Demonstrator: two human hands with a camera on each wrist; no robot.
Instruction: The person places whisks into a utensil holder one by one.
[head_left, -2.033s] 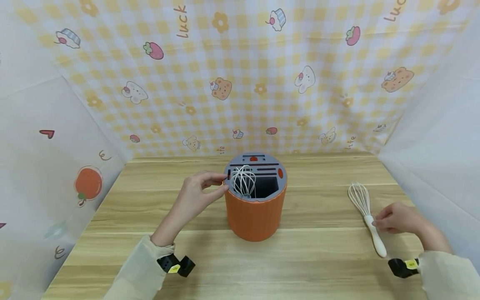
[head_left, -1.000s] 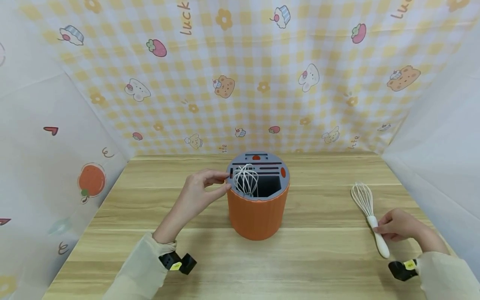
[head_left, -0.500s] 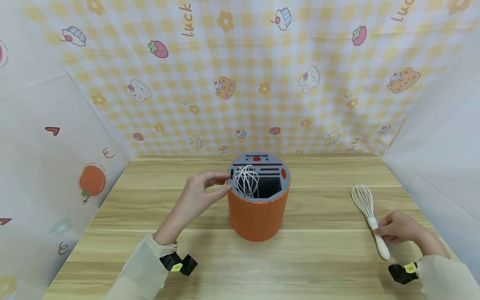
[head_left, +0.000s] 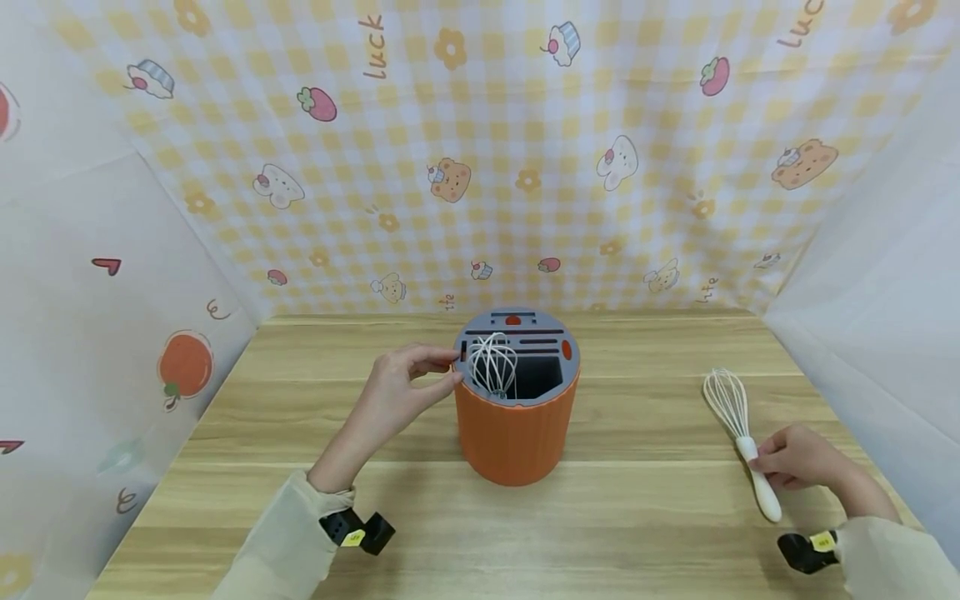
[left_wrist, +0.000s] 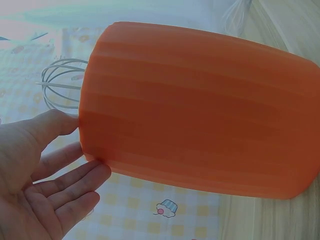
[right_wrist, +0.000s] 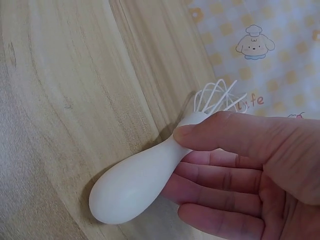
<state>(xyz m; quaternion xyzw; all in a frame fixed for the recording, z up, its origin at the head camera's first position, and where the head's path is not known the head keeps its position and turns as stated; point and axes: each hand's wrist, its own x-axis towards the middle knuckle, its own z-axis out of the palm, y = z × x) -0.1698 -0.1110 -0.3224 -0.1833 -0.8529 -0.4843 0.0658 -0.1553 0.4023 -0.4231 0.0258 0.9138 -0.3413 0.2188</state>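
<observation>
An orange utensil holder (head_left: 513, 442) with a grey slotted top (head_left: 517, 323) stands on the wooden table. A white wire whisk head (head_left: 492, 364) pokes out of its large opening, its handle hidden inside. My left hand (head_left: 401, 385) touches the holder's left rim with thumb and fingertips, fairly straight, as the left wrist view also shows on the orange wall (left_wrist: 200, 110). At the right, a second white whisk (head_left: 757, 475) lies on the table, its wires pointing away. My right hand (head_left: 798, 458) pinches its handle (right_wrist: 135, 185) between thumb and fingers near the neck.
The wooden tabletop (head_left: 637, 517) extends around the holder and between both hands. Behind it hangs a yellow checked cloth (head_left: 525, 225) with cartoon prints. White sheets (head_left: 75, 333) hang at the left and right sides.
Two seconds ago my right hand was at the whisk's handle; its thumb and fingers have since settled further round it. The whisk stays on the table. My left hand keeps its place at the rim.
</observation>
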